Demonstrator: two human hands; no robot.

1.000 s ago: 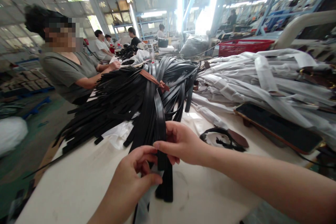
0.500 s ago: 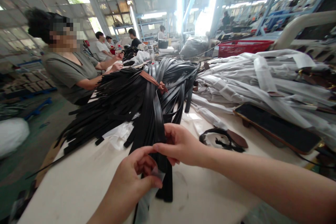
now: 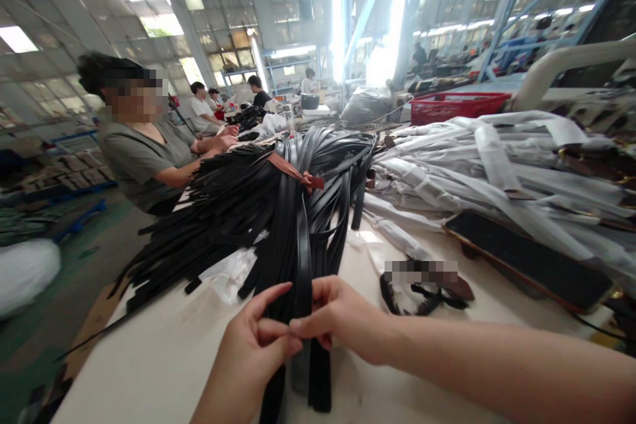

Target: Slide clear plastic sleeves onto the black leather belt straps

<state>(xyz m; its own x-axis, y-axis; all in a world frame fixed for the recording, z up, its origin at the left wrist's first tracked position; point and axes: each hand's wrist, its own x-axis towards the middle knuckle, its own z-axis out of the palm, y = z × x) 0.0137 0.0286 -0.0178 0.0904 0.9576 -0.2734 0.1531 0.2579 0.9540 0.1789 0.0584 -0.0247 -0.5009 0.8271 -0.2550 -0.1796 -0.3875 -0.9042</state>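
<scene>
My right hand (image 3: pixel 345 321) is closed round a black strap (image 3: pixel 303 258), thumb on top, at the near end of a large bundle of black straps (image 3: pixel 233 212). My left hand (image 3: pixel 258 344) meets it at the fingertips, thumb and index finger pinched together. What seems to be a strip of clear plastic film (image 3: pixel 299 371) hangs below this pinch, against the strap; its upper part is hidden by the fingers. A brown tie (image 3: pixel 291 169) is knotted round the bundle farther back. Loose strap ends hang below both hands, over the pale tabletop.
White-wrapped straps (image 3: pixel 447 165) are heaped to the right, beside a black padded board (image 3: pixel 527 258). A dark looped item (image 3: pixel 412 291) lies near my right forearm. Behind are a red basket (image 3: pixel 457 108) and a grey plastic bag (image 3: pixel 368 105). A co-worker (image 3: pixel 144 159) stands at the left.
The view has tilted up slightly, so the scene sits lower. My left fingertips have closed in against my right thumb, and the film that showed between the left fingers is now mostly covered.
</scene>
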